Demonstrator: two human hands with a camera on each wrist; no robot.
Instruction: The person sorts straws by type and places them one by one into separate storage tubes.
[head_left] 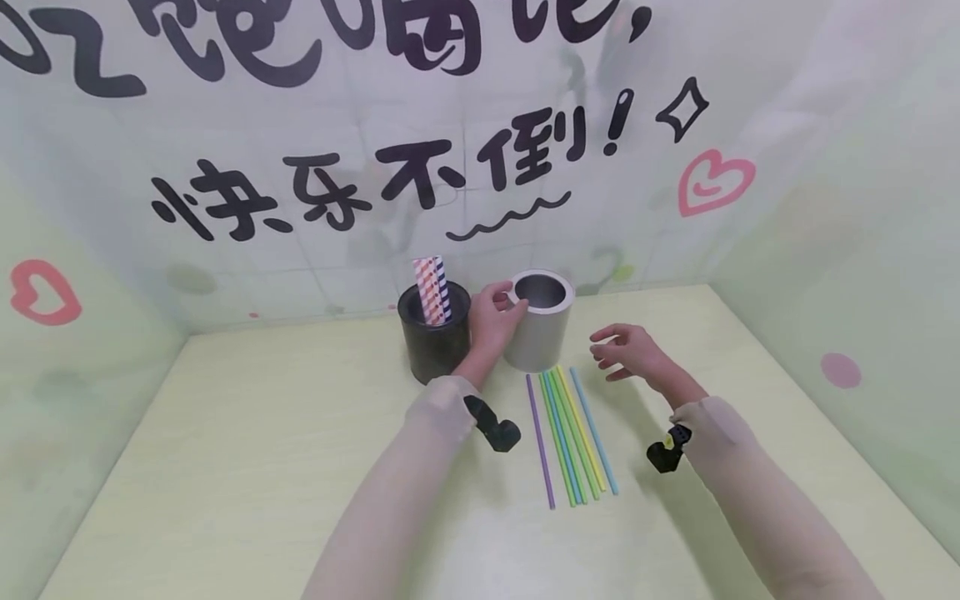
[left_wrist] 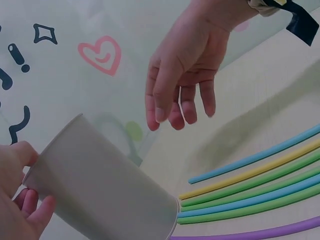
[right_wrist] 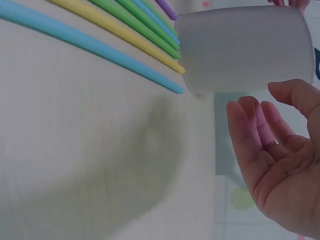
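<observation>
My left hand (head_left: 497, 321) grips the rim of a light grey cylindrical holder (head_left: 538, 333) with a dark inside. The holder stands upright at the back of the table. In front of it lie several loose drinking straws (head_left: 573, 433) in purple, green, blue and yellow, side by side, their far ends close to its base. Right of the holder, my right hand (head_left: 630, 350) hovers above the table with loosely bent fingers and nothing in them. The right wrist view shows that hand (right_wrist: 285, 155) apart from the holder's wall (right_wrist: 245, 50).
Just left of my left hand stands a black holder (head_left: 435, 350) with patterned paper straws (head_left: 431, 292) upright in it. A pale table (head_left: 247, 467) extends to both sides. Behind it hangs a white printed backdrop (head_left: 352, 275) with black characters and pink hearts.
</observation>
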